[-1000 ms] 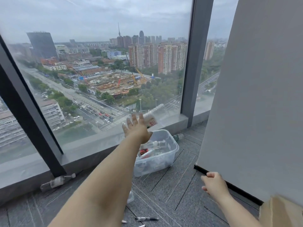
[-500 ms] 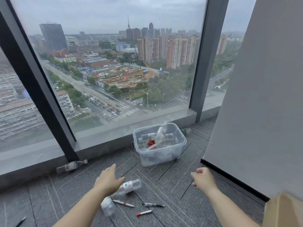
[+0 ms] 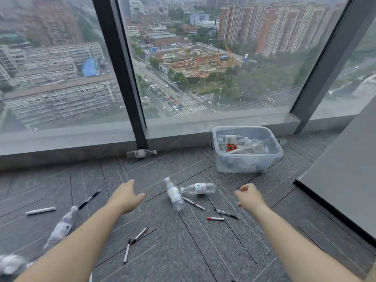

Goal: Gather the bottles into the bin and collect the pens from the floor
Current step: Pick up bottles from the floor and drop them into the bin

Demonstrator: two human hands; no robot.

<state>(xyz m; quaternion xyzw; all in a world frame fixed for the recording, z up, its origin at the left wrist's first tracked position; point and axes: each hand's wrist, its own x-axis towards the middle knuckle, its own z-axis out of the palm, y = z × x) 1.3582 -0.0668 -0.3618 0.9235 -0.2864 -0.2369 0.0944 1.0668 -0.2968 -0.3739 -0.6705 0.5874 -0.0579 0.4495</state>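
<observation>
both hands empty above a floor strewn with bottles and pens

the left hand (image 3: 127, 197) and right hand (image 3: 249, 197) hover over the grey floor (image 3: 203, 251), fingers loosely spread, gripping nothing. between them two clear bottles lie on their sides, one (image 3: 175, 194) angled toward the camera, the other (image 3: 198, 188) touching its neck. a clear bin (image 3: 247, 163) by the window (image 3: 213, 68) already holds several bottles. another bottle (image 3: 140, 153) rests against the sill, one more (image 3: 61, 228) at the left forearm. pens are scattered: a red-capped one (image 3: 215, 218), a black one (image 3: 89, 199), a white one (image 3: 40, 211).
</observation>
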